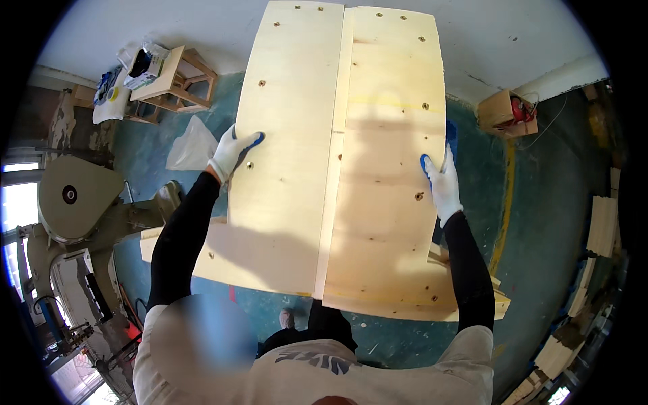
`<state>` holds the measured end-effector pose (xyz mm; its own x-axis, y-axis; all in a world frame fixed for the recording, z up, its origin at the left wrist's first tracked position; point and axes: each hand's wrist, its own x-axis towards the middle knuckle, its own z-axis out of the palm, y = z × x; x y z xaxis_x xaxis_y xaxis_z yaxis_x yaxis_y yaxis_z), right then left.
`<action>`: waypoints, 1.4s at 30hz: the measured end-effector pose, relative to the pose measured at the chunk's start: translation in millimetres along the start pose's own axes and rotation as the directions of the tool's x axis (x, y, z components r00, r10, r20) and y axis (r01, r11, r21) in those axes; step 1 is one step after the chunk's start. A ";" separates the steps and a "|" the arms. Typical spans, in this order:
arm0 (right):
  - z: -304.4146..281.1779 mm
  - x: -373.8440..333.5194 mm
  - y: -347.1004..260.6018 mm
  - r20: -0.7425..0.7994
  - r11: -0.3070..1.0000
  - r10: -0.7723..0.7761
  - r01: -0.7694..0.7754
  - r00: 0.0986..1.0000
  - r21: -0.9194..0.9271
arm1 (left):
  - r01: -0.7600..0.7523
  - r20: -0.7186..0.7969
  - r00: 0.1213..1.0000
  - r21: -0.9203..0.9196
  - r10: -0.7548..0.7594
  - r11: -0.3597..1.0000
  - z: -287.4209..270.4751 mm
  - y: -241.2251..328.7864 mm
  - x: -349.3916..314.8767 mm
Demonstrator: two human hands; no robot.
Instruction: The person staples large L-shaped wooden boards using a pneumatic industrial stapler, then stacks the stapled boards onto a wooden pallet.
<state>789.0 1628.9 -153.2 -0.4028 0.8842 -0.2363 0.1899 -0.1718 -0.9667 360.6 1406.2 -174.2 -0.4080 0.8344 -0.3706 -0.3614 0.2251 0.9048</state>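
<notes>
A wide, pale wooden panel [290,189] lies above the green floor [479,202]; the white-gloved left hand [233,152] and right hand [443,185] grip its opposite edges with their fingers. Near the white wall [226,34], a wooden desk [169,79] carries a white-green carton [150,75] with black contents [140,64]; a brown cardboard box [496,113] holds something red [521,109].

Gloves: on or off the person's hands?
On: white gloves with blue thumbs cover the left hand and right hand, both holding the wooden panel.

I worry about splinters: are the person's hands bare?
No, the left hand and right hand both wear white-and-blue gloves.
</notes>
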 end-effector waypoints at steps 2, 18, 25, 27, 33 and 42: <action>-1.7 0.3 4.5 -0.010 0.995 -0.034 0.035 0.999 0.093 | 0.021 -0.058 0.998 0.095 -0.016 0.995 9.0 -2.3 -5.8; 3.9 25.7 -11.0 0.068 0.995 -0.048 0.053 0.997 -0.088 | -0.024 0.096 0.995 0.446 -0.021 0.895 6.5 9.8 -3.0; 27.6 28.8 -22.0 0.090 0.935 -0.198 0.216 0.976 -0.280 | -0.155 -0.086 0.838 0.910 0.539 0.385 22.7 -5.3 -87.5; 40.4 -4.5 -37.8 0.001 0.790 -0.335 0.282 0.942 -0.544 | -0.364 0.038 0.787 0.834 0.616 0.414 37.9 -29.3 -156.7; 150.6 -105.2 -11.9 0.120 0.731 -0.588 0.589 0.800 -0.346 | -0.118 -0.173 0.926 0.711 0.335 0.693 28.5 -135.5 -442.6; 424.0 -451.2 5.2 0.886 0.919 -0.174 0.395 0.429 -0.011 | 0.709 -0.917 -0.208 0.099 0.341 0.698 -133.1 -265.2 -911.0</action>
<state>592.2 1044.9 -93.5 -0.9995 0.0245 -0.0205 0.0249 0.1958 -0.9803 716.6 519.4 -104.4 -0.8070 -0.5580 0.1936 -0.4586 0.7986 0.3898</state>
